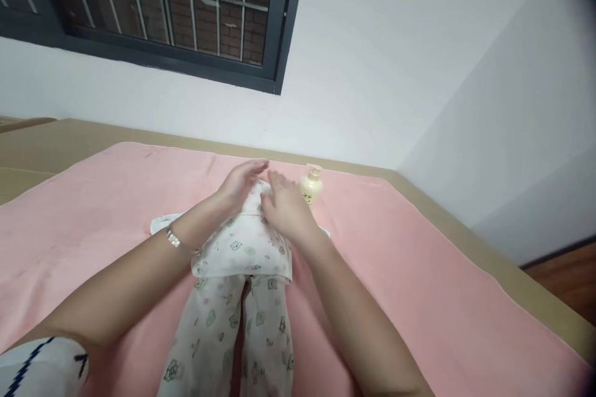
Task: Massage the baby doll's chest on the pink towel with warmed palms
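Observation:
A white baby garment (242, 273) with small printed animals lies on a pink towel (410, 273), its two legs pointing toward me. My left hand (241, 181) rests flat on the garment's upper left part, fingers stretched out. My right hand (285, 206) lies on the upper right part, fingers extended and slightly curled over the fabric. Both hands meet near the neckline. A silver bracelet (172, 237) sits on my left wrist.
A small cream lotion bottle (311, 183) stands on the towel just beyond my right hand. The towel covers a tan surface (470, 242) set against a white wall. A dark barred window (177, 6) is above left. Wooden floor (568, 279) shows at right.

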The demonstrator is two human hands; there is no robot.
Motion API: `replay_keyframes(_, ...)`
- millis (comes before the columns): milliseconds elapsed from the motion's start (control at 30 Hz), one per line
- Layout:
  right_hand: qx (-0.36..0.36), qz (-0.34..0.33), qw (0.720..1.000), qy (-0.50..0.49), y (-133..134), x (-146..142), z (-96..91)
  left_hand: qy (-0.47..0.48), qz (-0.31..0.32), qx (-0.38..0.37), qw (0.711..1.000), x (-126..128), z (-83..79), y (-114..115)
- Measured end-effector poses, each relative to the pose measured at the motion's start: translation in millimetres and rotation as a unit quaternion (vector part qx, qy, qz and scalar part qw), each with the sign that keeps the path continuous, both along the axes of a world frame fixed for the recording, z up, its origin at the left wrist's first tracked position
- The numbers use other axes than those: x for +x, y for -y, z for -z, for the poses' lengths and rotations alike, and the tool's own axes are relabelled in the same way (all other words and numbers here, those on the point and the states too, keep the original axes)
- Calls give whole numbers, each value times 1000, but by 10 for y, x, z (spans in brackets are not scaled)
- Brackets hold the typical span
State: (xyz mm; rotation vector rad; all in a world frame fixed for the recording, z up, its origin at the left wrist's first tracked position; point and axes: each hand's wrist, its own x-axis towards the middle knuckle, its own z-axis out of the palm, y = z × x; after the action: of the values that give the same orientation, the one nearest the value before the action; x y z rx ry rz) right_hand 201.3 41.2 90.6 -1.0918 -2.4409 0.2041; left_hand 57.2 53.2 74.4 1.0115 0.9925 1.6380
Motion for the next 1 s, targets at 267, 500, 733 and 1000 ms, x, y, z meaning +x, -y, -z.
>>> replay_keyframes(267, 9, 143, 984, -105, -703, 476, 17, 158, 164, -136, 964, 583, -350, -562)
replay_keyframes(500, 69, 168, 983, 12, -773, 506, 106, 189, 206, -154, 948, 716, -426, -598)
replay_keyframes(733, 111, 250, 953, 127, -655, 364, 118, 222, 222, -148, 938, 401, -364, -144)
replay_keyframes(1000, 13, 370, 908, 195, -553, 17, -66, 231, 251, -159, 926, -179, -497, 576)
